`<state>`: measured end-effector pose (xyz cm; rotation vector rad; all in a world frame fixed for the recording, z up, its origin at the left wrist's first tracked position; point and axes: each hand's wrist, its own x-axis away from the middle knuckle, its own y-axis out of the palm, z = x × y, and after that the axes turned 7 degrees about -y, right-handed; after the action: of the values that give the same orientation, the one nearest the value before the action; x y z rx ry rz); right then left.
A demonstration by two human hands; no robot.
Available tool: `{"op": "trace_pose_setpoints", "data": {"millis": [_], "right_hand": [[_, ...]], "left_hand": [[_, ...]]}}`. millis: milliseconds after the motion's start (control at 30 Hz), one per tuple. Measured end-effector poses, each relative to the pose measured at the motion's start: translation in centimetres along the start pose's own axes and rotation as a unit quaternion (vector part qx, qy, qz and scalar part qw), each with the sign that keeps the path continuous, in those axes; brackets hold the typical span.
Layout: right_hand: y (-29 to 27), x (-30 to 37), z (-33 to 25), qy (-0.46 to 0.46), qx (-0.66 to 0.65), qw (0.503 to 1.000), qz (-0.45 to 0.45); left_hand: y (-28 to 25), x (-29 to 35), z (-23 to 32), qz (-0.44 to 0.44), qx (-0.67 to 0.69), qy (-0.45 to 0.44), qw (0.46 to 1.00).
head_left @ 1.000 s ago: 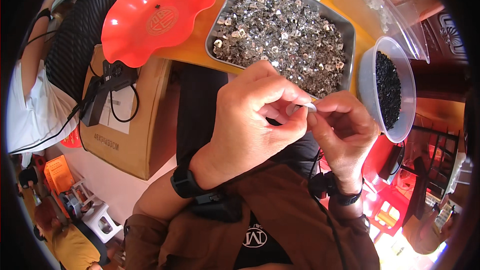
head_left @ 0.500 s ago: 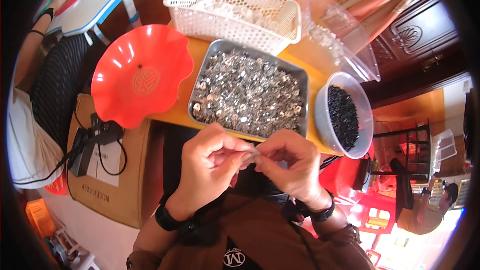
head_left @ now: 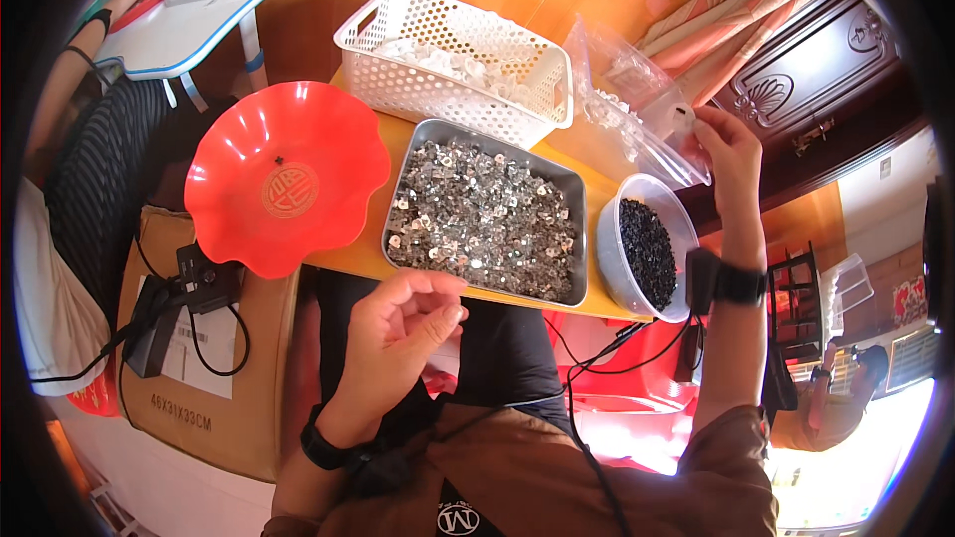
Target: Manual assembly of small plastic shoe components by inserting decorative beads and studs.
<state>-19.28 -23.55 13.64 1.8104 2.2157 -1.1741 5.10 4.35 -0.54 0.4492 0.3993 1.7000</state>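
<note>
My right hand (head_left: 731, 144) reaches out at the far right and pinches a small white plastic piece (head_left: 682, 116) with a dark slot. It is over a clear plastic bag (head_left: 647, 144) holding small white parts. My left hand (head_left: 403, 328) hovers at the near edge of a metal tray (head_left: 396, 261). Its fingers curl loosely, thumb and forefinger apart, with nothing visible between them. Many small shiny metal pieces (head_left: 487, 209) fill the tray. Right of it stands a translucent round tub (head_left: 609, 268) with small black parts (head_left: 647, 254).
Behind the tray sits a white perforated basket (head_left: 448, 104) with clear-white parts. A red wavy-rimmed dish (head_left: 288, 179) lies left, above a cardboard box (head_left: 264, 378) with a black device and cables (head_left: 204, 273). Another person's arm (head_left: 85, 45) shows upper left; a person (head_left: 841, 398) is far right.
My hands were together, fingertips pinching something small before the tray. My right hand has left and moved far right to the bag with a white piece. My left hand stayed near the tray, fingers loosened.
</note>
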Motion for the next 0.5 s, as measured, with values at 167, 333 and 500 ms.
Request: {"op": "trace_pose_setpoints", "data": {"millis": [167,333,500], "right_hand": [[4.0,-2.8,0.0,-0.139,0.245,0.959,-0.038],[14.6,-4.4,0.4,-0.196,0.203,0.930,-0.237],[19.9,-8.0,6.5,-0.137,0.193,0.893,-0.382]], "left_hand": [[-0.6,0.6,-0.4,-0.011,0.017,-0.022,1.000],[-1.6,1.3,-0.3,0.009,0.017,-0.026,0.999],[-2.4,1.6,0.2,-0.026,0.000,-0.075,0.997]]}}
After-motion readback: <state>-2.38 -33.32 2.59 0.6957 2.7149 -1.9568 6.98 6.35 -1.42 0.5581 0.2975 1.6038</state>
